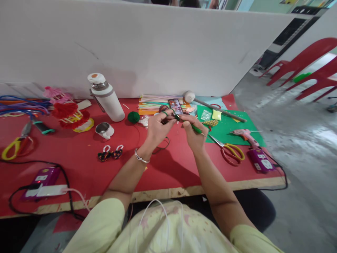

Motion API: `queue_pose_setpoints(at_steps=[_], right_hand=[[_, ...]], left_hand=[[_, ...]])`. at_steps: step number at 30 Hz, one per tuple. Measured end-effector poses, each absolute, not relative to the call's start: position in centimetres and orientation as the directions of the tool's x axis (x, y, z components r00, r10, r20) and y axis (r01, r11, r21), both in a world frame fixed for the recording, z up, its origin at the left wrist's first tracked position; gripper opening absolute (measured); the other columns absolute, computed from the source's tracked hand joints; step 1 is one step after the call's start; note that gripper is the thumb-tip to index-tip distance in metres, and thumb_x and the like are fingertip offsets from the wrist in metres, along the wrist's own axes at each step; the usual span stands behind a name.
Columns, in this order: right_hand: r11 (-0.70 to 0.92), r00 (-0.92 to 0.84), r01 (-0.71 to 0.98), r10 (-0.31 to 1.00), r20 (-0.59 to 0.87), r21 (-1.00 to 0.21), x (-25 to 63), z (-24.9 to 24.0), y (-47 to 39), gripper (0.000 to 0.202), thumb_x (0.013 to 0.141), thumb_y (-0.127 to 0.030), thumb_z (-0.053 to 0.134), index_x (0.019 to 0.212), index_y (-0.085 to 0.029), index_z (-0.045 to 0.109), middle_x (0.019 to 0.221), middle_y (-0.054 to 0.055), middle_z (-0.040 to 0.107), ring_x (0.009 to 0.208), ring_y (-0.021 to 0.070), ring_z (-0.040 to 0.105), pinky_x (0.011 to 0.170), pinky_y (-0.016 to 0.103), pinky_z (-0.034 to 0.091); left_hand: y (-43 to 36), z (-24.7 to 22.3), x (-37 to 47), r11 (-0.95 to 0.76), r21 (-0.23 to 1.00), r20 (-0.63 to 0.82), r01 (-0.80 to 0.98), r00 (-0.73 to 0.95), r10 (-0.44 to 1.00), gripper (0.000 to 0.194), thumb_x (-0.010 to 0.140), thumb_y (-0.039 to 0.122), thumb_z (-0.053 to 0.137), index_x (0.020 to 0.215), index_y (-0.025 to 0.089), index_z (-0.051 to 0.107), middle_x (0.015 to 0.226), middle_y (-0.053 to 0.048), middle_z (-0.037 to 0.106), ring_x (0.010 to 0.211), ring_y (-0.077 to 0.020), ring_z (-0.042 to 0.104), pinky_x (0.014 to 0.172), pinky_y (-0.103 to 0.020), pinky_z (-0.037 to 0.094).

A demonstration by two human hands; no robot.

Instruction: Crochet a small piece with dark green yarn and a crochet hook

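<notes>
Both hands meet over the middle of the red table. My left hand [159, 127] is closed on green yarn [177, 117], a strand of which loops over its fingers. A crochet hook with a green handle [196, 129] is gripped in my right hand [194, 135], its tip at the yarn between the hands. Behind them a lit phone [175, 106] leans near a dark ball of yarn. To the left sits a green yarn ball [133, 117] beside a bag of white beads [144, 121]. The small piece at the fingertips is mostly hidden.
A white bottle [107, 100], metal cup [104, 130] and beaded items [110, 153] are at left. At right are scissors [231, 153], a pink glue gun [246, 136] and a purple power strip [260, 160]. Another strip [43, 179] with cables lies front left. A white panel [158, 49] stands behind.
</notes>
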State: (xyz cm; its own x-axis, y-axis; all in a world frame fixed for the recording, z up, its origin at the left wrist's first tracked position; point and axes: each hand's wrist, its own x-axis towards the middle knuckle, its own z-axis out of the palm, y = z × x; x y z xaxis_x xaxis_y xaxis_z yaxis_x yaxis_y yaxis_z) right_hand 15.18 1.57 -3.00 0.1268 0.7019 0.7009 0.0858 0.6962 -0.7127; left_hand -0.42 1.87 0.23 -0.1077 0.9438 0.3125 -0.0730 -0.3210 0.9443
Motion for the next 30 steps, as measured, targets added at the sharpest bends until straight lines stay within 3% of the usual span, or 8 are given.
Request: queue_pose_setpoints(at_steps=[4, 10, 15, 18, 22, 30], right_hand=[[0.782, 0.154, 0.262, 0.544, 0.825, -0.565, 14.5, -3.2, 1.2, 0.016, 0.096, -0.038, 0.076, 0.108, -0.031, 0.082, 0.111, 0.005, 0.083, 0.106, 0.024, 0.078, 0.1, 0.046, 0.064], [0.817, 0.2, 0.336, 0.425, 0.883, -0.47, 13.5, -3.6, 1.3, 0.018, 0.095, -0.039, 0.076, 0.112, -0.034, 0.082, 0.11, 0.004, 0.082, 0.101, 0.0228, 0.077, 0.094, 0.045, 0.064], [0.783, 0.232, 0.37, 0.443, 0.866, -0.5, 12.8, -3.4, 1.3, 0.019, 0.098, -0.041, 0.073, 0.109, -0.03, 0.083, 0.108, 0.005, 0.08, 0.101, 0.0222, 0.077, 0.098, 0.045, 0.064], [0.78, 0.249, 0.367, 0.442, 0.862, -0.507, 12.4, -3.5, 1.4, 0.021, 0.098, -0.044, 0.072, 0.106, -0.028, 0.083, 0.106, 0.006, 0.08, 0.1, 0.0223, 0.077, 0.099, 0.046, 0.064], [0.8, 0.282, 0.293, 0.451, 0.847, -0.524, 12.2, -3.5, 1.5, 0.02, 0.097, -0.044, 0.073, 0.106, -0.028, 0.083, 0.104, 0.005, 0.081, 0.1, 0.0228, 0.078, 0.099, 0.047, 0.064], [0.816, 0.236, 0.162, 0.513, 0.825, -0.554, 13.1, -2.9, 1.2, 0.017, 0.097, -0.038, 0.074, 0.109, -0.031, 0.083, 0.106, 0.004, 0.082, 0.101, 0.0226, 0.077, 0.089, 0.041, 0.065]], left_hand=[[1.5, 0.6, 0.3, -0.287, 0.95, 0.271, -0.123, -0.128, 0.954, 0.028, 0.065, 0.014, 0.086, 0.092, 0.018, 0.083, 0.073, 0.001, 0.076, 0.069, -0.0121, 0.063, 0.067, -0.024, 0.05], [1.4, 0.8, 1.0, -0.098, 0.897, 0.088, -0.432, -0.043, 0.995, 0.04, 0.057, 0.022, 0.096, 0.094, 0.016, 0.08, 0.064, 0.004, 0.067, 0.052, -0.0061, 0.049, 0.048, -0.02, 0.036], [0.7, 1.6, 1.3, -0.005, 0.809, -0.031, -0.588, -0.05, 0.998, 0.038, 0.061, 0.024, 0.096, 0.093, 0.015, 0.079, 0.061, 0.006, 0.062, 0.039, 0.0008, 0.032, 0.037, -0.018, 0.018], [0.5, 2.1, 1.1, 0.02, 0.754, -0.063, -0.656, -0.042, 0.997, 0.034, 0.065, 0.023, 0.096, 0.092, 0.016, 0.077, 0.055, 0.008, 0.055, 0.037, 0.0004, 0.033, 0.036, -0.018, 0.019], [0.9, 2.1, 0.4, 0.116, 0.705, -0.102, -0.699, 0.061, 0.993, 0.032, 0.062, 0.016, 0.096, 0.085, 0.016, 0.074, 0.056, 0.008, 0.057, 0.037, 0.0011, 0.032, 0.036, -0.016, 0.02], [1.2, 1.7, 0.4, 0.098, 0.768, -0.088, -0.633, 0.047, 0.995, 0.041, 0.048, 0.017, 0.099, 0.084, 0.015, 0.077, 0.069, 0.002, 0.071, 0.042, -0.0004, 0.039, 0.038, -0.019, 0.021]])
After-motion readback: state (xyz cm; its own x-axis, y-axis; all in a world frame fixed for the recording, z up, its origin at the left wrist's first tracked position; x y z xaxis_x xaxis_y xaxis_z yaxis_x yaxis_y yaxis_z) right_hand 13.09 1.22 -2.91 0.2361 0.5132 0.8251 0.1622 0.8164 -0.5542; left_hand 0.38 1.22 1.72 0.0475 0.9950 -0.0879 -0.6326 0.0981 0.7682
